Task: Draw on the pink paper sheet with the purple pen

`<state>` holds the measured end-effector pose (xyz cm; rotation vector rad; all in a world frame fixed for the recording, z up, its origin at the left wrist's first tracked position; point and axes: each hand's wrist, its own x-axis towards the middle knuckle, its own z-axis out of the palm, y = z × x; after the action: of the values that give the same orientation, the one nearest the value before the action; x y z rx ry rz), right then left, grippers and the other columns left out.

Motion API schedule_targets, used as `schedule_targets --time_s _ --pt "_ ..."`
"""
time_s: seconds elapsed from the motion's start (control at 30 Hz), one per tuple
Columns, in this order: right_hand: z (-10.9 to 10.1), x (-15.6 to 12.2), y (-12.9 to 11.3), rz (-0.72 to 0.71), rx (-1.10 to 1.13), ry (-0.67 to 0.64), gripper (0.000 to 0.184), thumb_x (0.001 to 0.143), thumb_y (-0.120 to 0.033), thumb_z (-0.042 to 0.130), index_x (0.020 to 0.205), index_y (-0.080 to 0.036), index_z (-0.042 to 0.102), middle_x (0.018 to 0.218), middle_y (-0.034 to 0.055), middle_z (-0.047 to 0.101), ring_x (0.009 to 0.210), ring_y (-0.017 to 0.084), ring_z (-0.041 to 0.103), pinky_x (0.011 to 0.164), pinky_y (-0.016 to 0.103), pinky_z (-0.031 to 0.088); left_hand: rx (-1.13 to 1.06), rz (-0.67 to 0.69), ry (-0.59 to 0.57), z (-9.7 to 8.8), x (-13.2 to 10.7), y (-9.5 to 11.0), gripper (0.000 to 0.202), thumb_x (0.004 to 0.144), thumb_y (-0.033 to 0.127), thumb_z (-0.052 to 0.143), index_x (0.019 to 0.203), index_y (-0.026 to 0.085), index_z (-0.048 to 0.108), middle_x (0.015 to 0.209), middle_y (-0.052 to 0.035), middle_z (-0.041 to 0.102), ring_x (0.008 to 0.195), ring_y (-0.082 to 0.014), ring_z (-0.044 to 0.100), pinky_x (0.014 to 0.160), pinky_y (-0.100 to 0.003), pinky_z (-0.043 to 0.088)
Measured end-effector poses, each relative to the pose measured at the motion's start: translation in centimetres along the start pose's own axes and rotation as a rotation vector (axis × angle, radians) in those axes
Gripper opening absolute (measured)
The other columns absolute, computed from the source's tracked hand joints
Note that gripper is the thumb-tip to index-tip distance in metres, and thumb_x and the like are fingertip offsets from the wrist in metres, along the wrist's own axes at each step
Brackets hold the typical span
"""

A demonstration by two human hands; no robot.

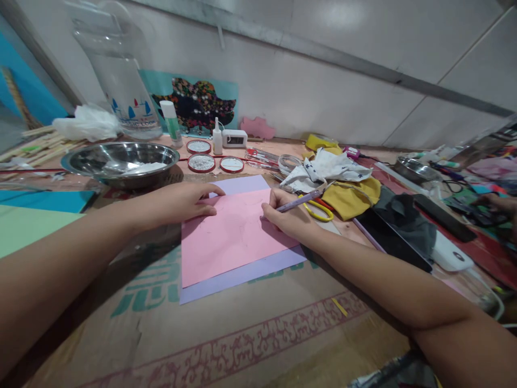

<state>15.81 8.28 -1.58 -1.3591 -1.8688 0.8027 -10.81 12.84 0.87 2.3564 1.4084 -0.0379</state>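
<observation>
A pink sheet of paper (230, 237) lies on a larger lilac sheet (242, 275) in the middle of the cardboard-covered table. My left hand (188, 202) rests flat on the pink sheet's upper left corner, fingers stretched out. My right hand (285, 215) is closed round a lilac pen (301, 200), whose tip touches the pink sheet near its right edge. Faint drawn lines show on the pink paper.
A steel bowl (121, 161) stands at the back left, with three round red-rimmed lids (201, 163) beside it. Yellow-handled scissors (319, 211), yellow and white cloths (335, 172), a glue bottle (217, 139) and a large plastic jar (121, 81) lie around. Green and blue sheets (28, 226) sit left.
</observation>
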Motion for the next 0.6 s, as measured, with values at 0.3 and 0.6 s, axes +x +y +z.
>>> schedule_targets --time_s 0.3,0.6 --pt "0.05 0.0 -0.04 0.002 -0.005 0.002 0.027 0.083 -0.028 0.058 0.066 -0.023 0.038 0.053 -0.0067 0.044 0.051 0.01 0.042 0.054 0.025 0.031 0.005 -0.002 -0.006 -0.03 0.02 0.06 0.061 0.082 0.055 0.053 0.137 0.029 0.055 0.125 -0.0087 0.069 0.107 -0.0289 0.066 0.087 -0.035 0.048" --pt "-0.01 -0.03 -0.05 0.006 -0.007 -0.006 0.026 0.083 -0.028 0.057 0.066 -0.023 0.038 0.053 -0.0062 0.045 0.052 0.011 0.043 0.054 0.025 0.03 0.003 0.008 -0.007 -0.14 -0.08 0.23 0.061 0.082 0.054 0.053 0.138 0.029 0.054 0.127 -0.0095 0.068 0.106 -0.0286 0.066 0.087 -0.034 0.048"
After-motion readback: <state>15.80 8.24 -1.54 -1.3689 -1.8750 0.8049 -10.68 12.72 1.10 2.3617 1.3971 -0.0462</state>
